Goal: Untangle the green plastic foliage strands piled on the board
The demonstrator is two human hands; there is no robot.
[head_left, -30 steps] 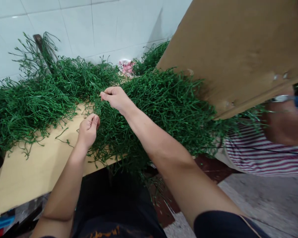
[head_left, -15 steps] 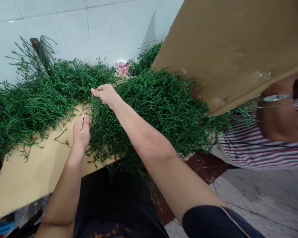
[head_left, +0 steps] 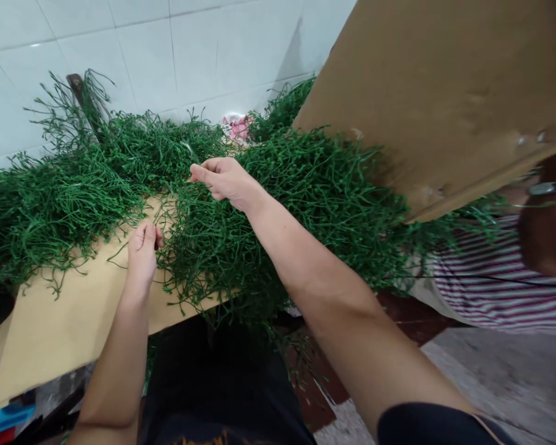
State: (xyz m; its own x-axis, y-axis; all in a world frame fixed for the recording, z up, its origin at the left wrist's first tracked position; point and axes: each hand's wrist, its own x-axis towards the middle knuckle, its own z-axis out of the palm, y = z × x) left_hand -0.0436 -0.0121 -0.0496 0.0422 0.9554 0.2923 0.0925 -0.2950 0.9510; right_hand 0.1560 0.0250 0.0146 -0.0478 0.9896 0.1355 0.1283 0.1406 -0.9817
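Note:
Green artificial stems lie in a big heap [head_left: 315,204] at the centre and right, and in a second pile [head_left: 83,179] along the left. My left hand [head_left: 143,241] is closed above the brown board [head_left: 74,315], near the heap's left edge; anything in its fingers is hidden. My right hand [head_left: 225,179] is pinched over the gap between the piles. A small orange bit shows at its fingertips, too small to name. A few loose stems lie on the board near my left hand.
A large brown panel [head_left: 435,93] leans at the upper right. Behind the stems is a white tiled wall [head_left: 143,55], with a pink and white item [head_left: 238,128] near it. A person in striped clothing [head_left: 486,278] sits at right.
My right hand has moved right, away from my left hand, which has shifted slightly left and down. The whole view has shifted a little.

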